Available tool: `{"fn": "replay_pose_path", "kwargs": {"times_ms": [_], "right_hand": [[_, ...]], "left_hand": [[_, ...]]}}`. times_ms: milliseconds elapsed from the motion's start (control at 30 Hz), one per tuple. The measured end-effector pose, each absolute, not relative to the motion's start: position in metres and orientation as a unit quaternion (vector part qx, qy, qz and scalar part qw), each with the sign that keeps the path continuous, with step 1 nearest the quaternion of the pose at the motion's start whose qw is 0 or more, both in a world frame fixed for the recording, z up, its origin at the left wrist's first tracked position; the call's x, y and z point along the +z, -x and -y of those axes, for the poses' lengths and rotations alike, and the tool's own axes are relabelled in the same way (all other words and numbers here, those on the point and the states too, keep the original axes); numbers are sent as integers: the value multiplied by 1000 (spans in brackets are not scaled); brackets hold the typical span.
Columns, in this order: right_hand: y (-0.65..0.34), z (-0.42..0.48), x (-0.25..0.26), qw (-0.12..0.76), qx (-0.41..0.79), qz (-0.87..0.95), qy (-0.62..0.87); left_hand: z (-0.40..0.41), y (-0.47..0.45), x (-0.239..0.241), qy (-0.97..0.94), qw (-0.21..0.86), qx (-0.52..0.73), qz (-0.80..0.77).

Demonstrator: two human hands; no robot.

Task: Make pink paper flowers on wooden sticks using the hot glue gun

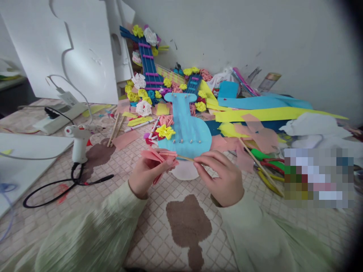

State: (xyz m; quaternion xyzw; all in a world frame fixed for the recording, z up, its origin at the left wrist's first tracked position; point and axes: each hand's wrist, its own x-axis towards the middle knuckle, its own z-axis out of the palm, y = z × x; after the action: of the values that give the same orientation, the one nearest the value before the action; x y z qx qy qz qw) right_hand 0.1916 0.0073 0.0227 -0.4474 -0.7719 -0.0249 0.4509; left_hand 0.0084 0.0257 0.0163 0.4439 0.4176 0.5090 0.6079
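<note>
Lattice-patterned table, with brown stained patches, stood against a pale wall.

Left hand: grip closed on folded pink paper, several layers, raised above the table. Right hand: grip narrow, thumb and fingers pinching a thin stick, its far end meeting the pink paper midway between the hands.

Just beyond the hands: one light-blue guitar-shaped cutout, with small pegs in rows at its head and lower body. At its left edge: one yellow paper flower.

Left: one white glue gun, upright, black cable at its foot; a pair of wooden sticks; one white power strip.

Right: one long yellow strip, overlapped by pink paper; one yellow-handled tool.

Rear: one dark-blue guitar neck with purple crossbars, among crumpled paper flowers; one large white panel, standing upright at left.
</note>
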Motion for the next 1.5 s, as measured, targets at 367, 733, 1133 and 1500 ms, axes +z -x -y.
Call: {"fn": "replay_pose_path", "kwargs": {"times_ms": [367,733,1133,1500], "right_hand": [[-192,-8,23,430,-74,788,435],[-195,-10,27,473,-11,762,442],[-189,-8,24,452,74,772,440],[-186,-5,22,442,100,774,442]], "left_hand": [[-26,-6,15,-454,607,490,-430],[-28,-5,22,-554,533,479,-424],[-23,-8,20,-535,582,442,-423],[-24,-8,25,-601,538,463,-367]]}}
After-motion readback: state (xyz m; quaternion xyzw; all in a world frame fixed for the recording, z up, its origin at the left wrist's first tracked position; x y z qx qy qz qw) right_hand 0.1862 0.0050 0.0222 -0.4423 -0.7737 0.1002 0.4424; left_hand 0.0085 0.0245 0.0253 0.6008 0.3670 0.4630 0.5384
